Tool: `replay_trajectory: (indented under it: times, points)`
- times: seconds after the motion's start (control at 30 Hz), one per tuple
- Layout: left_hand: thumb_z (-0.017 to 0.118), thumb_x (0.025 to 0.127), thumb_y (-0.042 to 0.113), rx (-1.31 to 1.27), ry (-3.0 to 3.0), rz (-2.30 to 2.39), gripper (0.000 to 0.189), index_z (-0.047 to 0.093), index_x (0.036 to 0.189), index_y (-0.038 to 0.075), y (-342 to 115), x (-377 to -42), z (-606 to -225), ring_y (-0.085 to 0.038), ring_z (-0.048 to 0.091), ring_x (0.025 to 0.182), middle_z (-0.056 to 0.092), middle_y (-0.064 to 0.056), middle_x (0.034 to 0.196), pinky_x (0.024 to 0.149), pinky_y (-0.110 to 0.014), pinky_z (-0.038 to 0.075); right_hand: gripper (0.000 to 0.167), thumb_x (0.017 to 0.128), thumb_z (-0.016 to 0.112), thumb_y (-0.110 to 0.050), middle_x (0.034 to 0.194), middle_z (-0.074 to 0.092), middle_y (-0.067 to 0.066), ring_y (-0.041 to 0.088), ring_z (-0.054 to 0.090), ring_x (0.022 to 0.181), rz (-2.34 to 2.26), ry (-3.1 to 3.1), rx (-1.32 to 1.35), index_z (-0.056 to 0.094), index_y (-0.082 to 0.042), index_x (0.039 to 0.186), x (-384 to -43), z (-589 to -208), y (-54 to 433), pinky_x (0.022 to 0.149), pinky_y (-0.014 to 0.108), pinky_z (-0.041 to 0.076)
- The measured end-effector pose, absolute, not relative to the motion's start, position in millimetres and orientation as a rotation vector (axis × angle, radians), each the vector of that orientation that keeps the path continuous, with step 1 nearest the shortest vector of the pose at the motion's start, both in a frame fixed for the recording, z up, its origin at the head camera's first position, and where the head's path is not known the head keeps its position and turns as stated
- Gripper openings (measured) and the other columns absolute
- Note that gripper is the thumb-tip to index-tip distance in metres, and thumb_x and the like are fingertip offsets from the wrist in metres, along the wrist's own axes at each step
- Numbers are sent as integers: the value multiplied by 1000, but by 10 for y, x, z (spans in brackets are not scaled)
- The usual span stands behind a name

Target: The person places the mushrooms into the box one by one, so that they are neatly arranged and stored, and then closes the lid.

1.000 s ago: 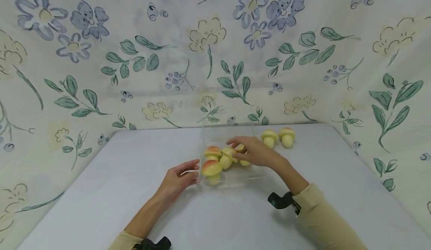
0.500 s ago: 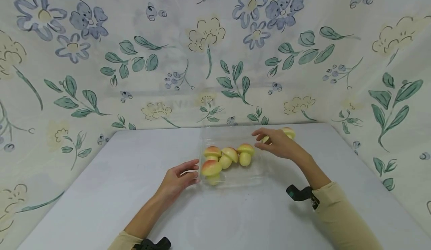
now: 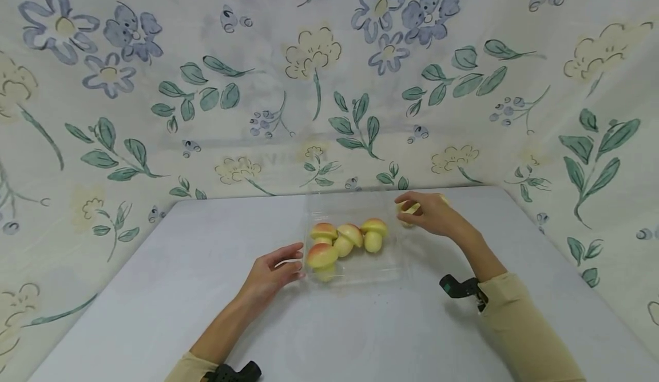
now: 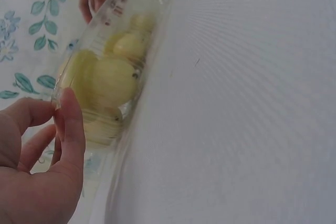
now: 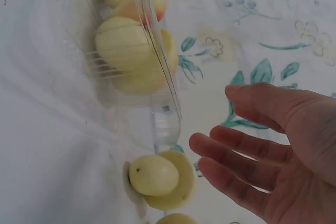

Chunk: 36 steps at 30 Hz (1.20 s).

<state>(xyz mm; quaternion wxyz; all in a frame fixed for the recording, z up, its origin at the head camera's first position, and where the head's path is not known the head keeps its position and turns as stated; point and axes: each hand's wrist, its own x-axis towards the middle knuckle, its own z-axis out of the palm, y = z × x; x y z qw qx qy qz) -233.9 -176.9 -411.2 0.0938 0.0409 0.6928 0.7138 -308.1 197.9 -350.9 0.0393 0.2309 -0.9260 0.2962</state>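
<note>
A clear plastic box [image 3: 355, 276] stands mid-table with several yellow toy mushrooms [image 3: 374, 242] inside, some with reddish caps. My left hand [image 3: 271, 273] is at its left side, fingertips at the wall, thumb and fingers apart. In the left wrist view the left thumb [image 4: 71, 124] overlaps the box's near end. Right of the box, my right hand [image 3: 432, 213] hovers by a loose mushroom [image 5: 157, 177], fingers spread and lightly bent, touching nothing in the right wrist view. Beyond that one, another loose mushroom [image 5: 177, 219] is mostly cut off; in the head view the hand largely hides both.
A white table [image 3: 206, 245] carries everything. A floral cloth [image 3: 288, 84] hangs behind its far edge. Dark wrist cameras [image 3: 460, 286] sit at both sleeves. The box's transparent raised lid or back wall [image 3: 345, 202] reaches toward the far table edge.
My right hand has left the mushrooms inside the box and moved right to the loose ones, lowering slightly lately. A mushroom it covered in the box now shows fully. My left hand stays put.
</note>
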Motion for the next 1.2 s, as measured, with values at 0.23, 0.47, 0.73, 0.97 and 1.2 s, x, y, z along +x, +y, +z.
replay_trajectory:
  times: [0.23,0.47,0.73,0.97,1.2]
  points:
    - [62,92,0,125,2051,2133,53,46,142,-4,-1782,-2351,-4106,-8,64,88,58,-2,114,84,-24,59,42,96,65,-23,125,63,21,36,66,107,976,-2869,580,56,-6,133,-3117,-3485,2104,80,42,61]
    - [62,91,-1,129,2047,2120,54,45,143,-4,-1788,-2349,-4111,-8,64,88,57,-3,115,84,-24,59,47,96,63,-22,136,55,25,42,62,114,916,-2879,497,51,-7,139,-3140,-3525,2209,90,49,58]
    - [62,92,0,121,2052,2123,53,46,142,-3,-1773,-2360,-4102,-8,64,87,57,-4,116,84,-24,59,49,96,63,-20,137,51,27,44,62,112,849,-2840,454,49,-5,140,-3176,-3559,2336,91,52,56]
    - [62,92,1,113,2037,2128,53,47,142,-3,-1776,-2353,-4105,-8,63,88,57,-3,115,83,-24,59,51,95,65,-22,137,47,28,42,60,111,787,-2846,370,49,-4,140,-3205,-3638,2381,92,53,54]
    - [61,92,0,109,2028,2134,52,47,142,-4,-1774,-2344,-4121,-8,63,88,56,-5,117,83,-24,60,54,95,64,-24,141,43,26,43,56,114,780,-2874,304,46,-6,142,-3203,-3708,2398,91,56,51]
